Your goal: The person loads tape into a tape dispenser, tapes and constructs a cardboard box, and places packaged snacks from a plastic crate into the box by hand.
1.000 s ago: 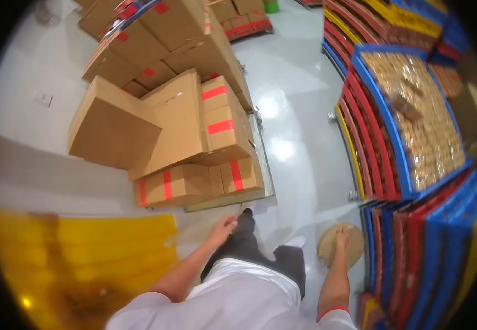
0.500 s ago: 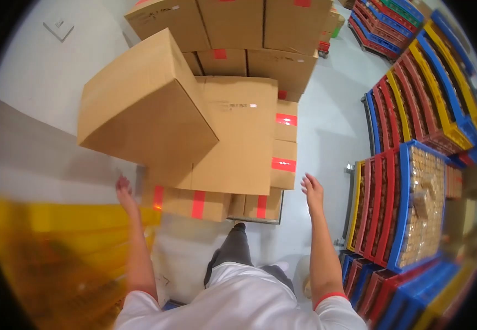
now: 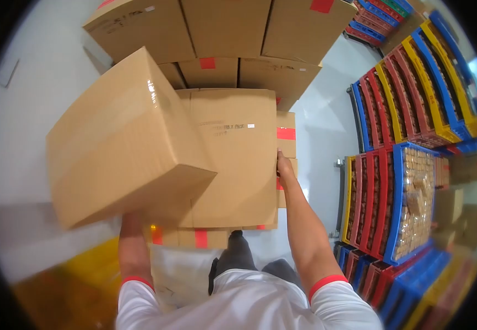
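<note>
The large carton is lying in front of the person, above several red-taped cartons. The right hand is resting against its right edge, fingers partly hidden; whether it is gripping cannot be told. The left forearm is reaching toward the tilted carton, which is concealing the left hand, so that hand's state cannot be told. The tilted carton is overlapping the large carton's left side. Beyond, 3 upper cartons are standing in a row.
</note>
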A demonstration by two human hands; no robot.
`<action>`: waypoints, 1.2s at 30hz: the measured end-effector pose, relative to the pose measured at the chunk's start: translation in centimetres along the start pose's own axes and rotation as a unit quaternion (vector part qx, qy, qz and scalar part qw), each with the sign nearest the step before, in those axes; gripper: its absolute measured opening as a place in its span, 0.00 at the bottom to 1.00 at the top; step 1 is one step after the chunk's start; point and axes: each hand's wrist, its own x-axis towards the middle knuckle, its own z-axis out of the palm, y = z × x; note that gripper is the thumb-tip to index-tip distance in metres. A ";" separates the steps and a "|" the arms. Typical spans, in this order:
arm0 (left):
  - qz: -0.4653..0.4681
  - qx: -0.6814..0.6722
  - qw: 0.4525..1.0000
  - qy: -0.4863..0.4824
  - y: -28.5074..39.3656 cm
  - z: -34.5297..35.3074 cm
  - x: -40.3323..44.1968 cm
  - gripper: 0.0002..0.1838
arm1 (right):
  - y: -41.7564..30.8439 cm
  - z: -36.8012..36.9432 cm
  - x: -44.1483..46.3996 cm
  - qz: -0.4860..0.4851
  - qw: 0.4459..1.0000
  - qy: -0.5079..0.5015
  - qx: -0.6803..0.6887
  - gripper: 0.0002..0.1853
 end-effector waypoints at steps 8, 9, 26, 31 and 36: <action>-0.014 0.018 1.000 0.021 1.5 1.5 1.0 0.32 | -1.0 0.9 -1.4 0.032 0.996 -0.034 0.073 0.35; -0.014 0.020 0.999 0.026 1.5 1.8 0.8 0.32 | -0.9 1.0 -1.9 0.022 0.991 -0.069 0.112 0.35; 0.078 0.220 0.971 0.062 0.9 12.3 -14.9 0.33 | 16.4 -13.7 -14.5 -0.041 0.964 0.017 0.261 0.31; 0.069 0.295 0.943 -0.137 -2.5 22.6 -20.7 0.33 | 26.8 -20.5 -19.5 -0.066 0.915 0.088 0.388 0.28; 0.021 0.382 0.852 -0.358 -9.8 33.2 -28.7 0.34 | 38.8 -26.6 -22.8 -0.068 0.850 0.152 0.500 0.25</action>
